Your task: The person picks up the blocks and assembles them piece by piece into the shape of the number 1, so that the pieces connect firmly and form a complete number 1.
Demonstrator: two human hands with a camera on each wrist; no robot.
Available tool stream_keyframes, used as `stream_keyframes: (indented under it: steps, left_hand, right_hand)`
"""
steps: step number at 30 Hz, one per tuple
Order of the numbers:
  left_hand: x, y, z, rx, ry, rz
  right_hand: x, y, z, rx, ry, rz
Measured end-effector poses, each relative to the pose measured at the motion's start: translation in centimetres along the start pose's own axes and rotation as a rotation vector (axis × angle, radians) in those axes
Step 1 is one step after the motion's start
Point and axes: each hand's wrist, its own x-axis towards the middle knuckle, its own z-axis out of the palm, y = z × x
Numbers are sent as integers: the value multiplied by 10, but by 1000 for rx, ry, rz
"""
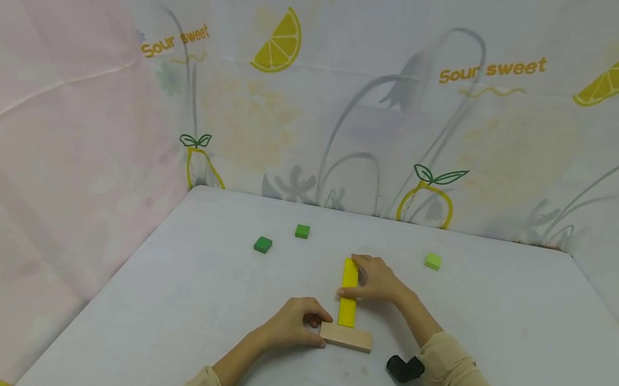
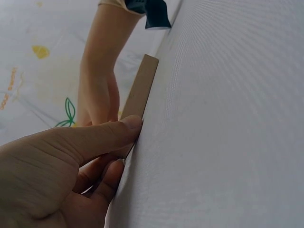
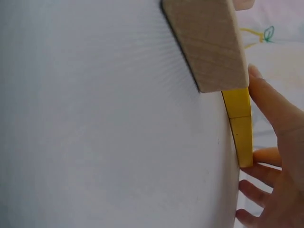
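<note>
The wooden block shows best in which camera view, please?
The head view: the wooden block shows nearly whole. In the left wrist view, the left hand covers part; the right wrist view crops it at the top.

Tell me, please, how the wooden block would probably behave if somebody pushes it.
The wooden block should be stiff, as its wood grain and straight edges suggest. Lying lengthwise on the table, it would probably slide rather than roll or tip. As the left hand pinches one end, a push at the other might swivel it.
</note>
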Motion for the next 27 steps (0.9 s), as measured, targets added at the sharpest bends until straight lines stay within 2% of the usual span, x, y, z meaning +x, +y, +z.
stream_keyframes:
  steps: [8,20,27]
  left_hand:
    - [0,0,0,3,-2,3]
    - [0,0,0,9,3,5]
    - [-1,2,0,21,3,6]
  right_hand:
    - [-3,-9,-4,-17,3,36]
    - [-3,14,2,157,3,-37]
    - [-2,16,2,189,4,-49]
